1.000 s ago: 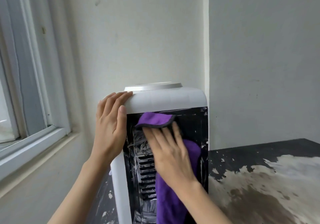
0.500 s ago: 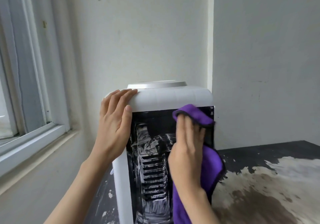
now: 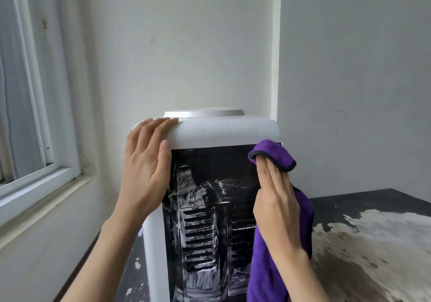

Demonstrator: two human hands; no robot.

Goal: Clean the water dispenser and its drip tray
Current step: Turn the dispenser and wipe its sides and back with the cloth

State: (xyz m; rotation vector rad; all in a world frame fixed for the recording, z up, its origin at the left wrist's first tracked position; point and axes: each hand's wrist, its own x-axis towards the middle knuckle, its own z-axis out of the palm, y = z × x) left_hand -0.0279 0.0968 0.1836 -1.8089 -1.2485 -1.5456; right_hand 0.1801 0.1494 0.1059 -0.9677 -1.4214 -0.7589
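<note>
A white water dispenser stands on a dark worn counter, its black vented panel facing me and streaked with white foam. My left hand rests on the dispenser's top left corner, fingers over the white rim and thumb along the panel's edge. With straight fingers my right hand presses a purple cloth against the panel's upper right edge; the cloth folds over my fingertips and hangs down past my wrist. No drip tray is in view.
A window frame and sill run along the left. Painted walls meet in a corner right behind the dispenser. The counter stretches to the right, black with large pale worn patches.
My right hand has swept the purple cloth from the panel's upper left across to its right edge. My left hand has stayed on the top left corner.
</note>
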